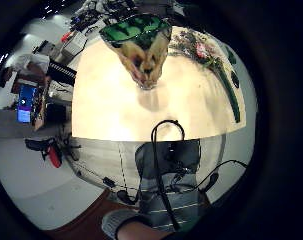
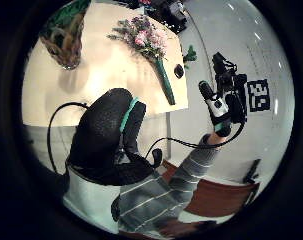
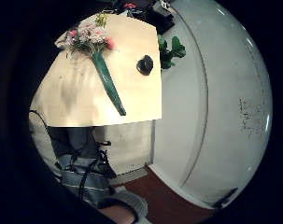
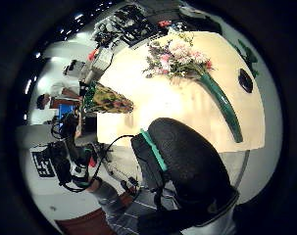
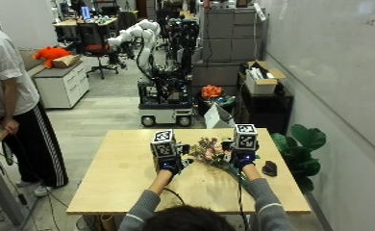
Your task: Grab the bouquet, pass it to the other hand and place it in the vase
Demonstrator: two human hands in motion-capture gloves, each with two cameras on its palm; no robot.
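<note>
A bouquet (image 5: pixel 210 150) of pink and pale flowers with a long green wrapped stem lies on the wooden table (image 5: pixel 123 178), heads toward the far edge. My right hand (image 5: pixel 243 161) hovers just above its stem, fingers relaxed, holding nothing. To the bouquet's left hovers my left hand (image 5: pixel 168 166), also empty. A cone-shaped vase (image 1: pixel 141 50) stands upright on the table beneath the left palm; the outside view hides it behind that hand. The bouquet (image 3: pixel 92 35) lies untouched in the right palm views, and the vase (image 4: pixel 109 100) stands apart from it.
A small black object (image 5: pixel 268 168) lies on the table near its right edge. A potted plant (image 5: pixel 303 144) stands on the floor right of the table. A person (image 5: pixel 8 96) stands at the left. A robot cart (image 5: pixel 165 101) is beyond the far edge.
</note>
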